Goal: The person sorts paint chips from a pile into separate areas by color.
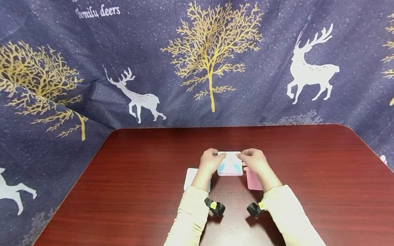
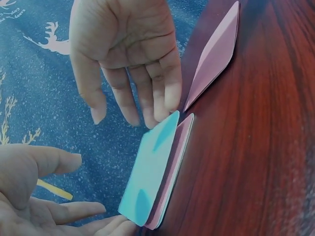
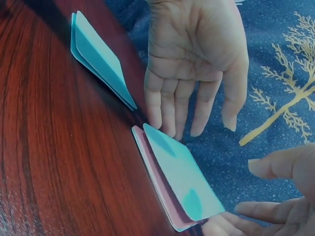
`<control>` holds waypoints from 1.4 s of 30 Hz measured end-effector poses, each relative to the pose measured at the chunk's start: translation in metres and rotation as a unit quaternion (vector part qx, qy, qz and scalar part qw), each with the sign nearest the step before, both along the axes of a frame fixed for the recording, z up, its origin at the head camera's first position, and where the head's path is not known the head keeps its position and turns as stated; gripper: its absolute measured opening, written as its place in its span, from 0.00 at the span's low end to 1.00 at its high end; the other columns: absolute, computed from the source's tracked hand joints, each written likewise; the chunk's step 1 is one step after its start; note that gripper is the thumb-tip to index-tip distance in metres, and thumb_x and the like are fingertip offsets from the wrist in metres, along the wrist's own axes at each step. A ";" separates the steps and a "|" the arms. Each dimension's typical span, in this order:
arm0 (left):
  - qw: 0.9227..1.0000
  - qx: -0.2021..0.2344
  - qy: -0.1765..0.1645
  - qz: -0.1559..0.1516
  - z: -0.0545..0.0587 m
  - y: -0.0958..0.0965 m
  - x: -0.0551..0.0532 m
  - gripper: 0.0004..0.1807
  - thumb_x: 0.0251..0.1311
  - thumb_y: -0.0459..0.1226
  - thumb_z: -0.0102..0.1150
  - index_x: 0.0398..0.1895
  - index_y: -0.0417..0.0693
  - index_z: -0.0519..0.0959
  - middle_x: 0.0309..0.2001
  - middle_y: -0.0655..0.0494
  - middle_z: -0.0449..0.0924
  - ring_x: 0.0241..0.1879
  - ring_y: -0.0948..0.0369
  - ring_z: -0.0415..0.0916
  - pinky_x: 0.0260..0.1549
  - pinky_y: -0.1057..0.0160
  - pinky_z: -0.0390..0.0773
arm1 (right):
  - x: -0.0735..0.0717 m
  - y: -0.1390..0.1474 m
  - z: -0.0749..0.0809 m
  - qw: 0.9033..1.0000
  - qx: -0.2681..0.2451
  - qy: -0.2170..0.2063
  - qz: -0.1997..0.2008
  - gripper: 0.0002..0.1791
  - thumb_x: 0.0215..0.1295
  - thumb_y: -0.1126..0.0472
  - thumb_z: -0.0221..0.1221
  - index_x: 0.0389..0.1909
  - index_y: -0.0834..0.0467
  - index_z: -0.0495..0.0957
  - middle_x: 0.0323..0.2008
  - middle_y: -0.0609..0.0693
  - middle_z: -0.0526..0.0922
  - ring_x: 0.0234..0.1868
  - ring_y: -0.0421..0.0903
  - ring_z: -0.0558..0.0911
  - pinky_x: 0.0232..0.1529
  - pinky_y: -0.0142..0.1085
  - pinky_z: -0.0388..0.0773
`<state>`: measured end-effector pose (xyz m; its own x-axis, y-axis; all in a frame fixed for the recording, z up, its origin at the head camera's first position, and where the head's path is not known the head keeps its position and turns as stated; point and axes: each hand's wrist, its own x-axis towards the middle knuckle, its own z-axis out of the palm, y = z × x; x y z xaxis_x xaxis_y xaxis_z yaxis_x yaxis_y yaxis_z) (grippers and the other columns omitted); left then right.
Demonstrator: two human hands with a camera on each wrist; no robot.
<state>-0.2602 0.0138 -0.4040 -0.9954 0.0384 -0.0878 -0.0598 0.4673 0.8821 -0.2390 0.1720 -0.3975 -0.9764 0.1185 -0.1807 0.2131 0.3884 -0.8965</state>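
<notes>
Blue-white card (image 1: 229, 164) at lower centre of head view, over a pink-faced card (image 2: 170, 172). Left hand (image 1: 209, 161) and right hand (image 1: 253, 160) flank it: fingers extended, thumbs apart, fingertips at opposite edges, presumably to align it. White card (image 1: 189, 177) left, pink card (image 1: 253, 181) right.

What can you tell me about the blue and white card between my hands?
The card is squarish with rounded corners, whitish with blue patches on top, and looks thin and papery. Its upper leaf sits slightly apart from a pink layer below, which has a pale edge; whether they join is unclear. It appears to lie on the table, between the left hand and right hand, whose fingertips touch or nearly touch its sides.
</notes>
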 end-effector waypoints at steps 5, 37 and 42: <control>1.000 0.012 0.009 0.013 0.004 -0.003 0.001 0.23 0.59 0.40 0.59 0.53 0.33 0.75 0.50 0.38 0.79 0.52 0.46 0.76 0.49 0.51 0.77 | -0.001 -0.001 0.002 0.999 -0.020 0.023 -0.016 0.23 0.65 0.62 0.56 0.55 0.73 0.70 0.51 0.71 0.76 0.44 0.55 0.82 0.41 0.39 0.83; 0.984 0.170 0.045 0.041 0.008 -0.024 -0.003 0.19 0.46 0.20 0.56 0.44 0.33 0.82 0.41 0.41 0.85 0.44 0.53 0.82 0.30 0.68 0.79 | 0.003 -0.007 0.005 0.991 -0.107 0.061 -0.058 0.21 0.58 0.72 0.56 0.53 0.75 0.73 0.41 0.65 0.83 0.27 0.34 0.79 0.38 0.33 0.82; 0.986 0.155 0.048 0.036 0.009 -0.029 -0.002 0.18 0.47 0.21 0.57 0.44 0.33 0.81 0.41 0.41 0.85 0.45 0.52 0.82 0.32 0.65 0.81 | 0.007 -0.014 -0.004 0.988 -0.119 0.065 -0.069 0.20 0.55 0.73 0.56 0.50 0.76 0.73 0.33 0.57 0.83 0.26 0.33 0.78 0.35 0.31 0.82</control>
<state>-0.2620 -0.0157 -0.3945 -0.9997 -0.0228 0.0109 0.0068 0.1719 0.9851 -0.2322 0.1577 -0.4010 -0.9707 0.2209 -0.0941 0.1265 0.1378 -0.9823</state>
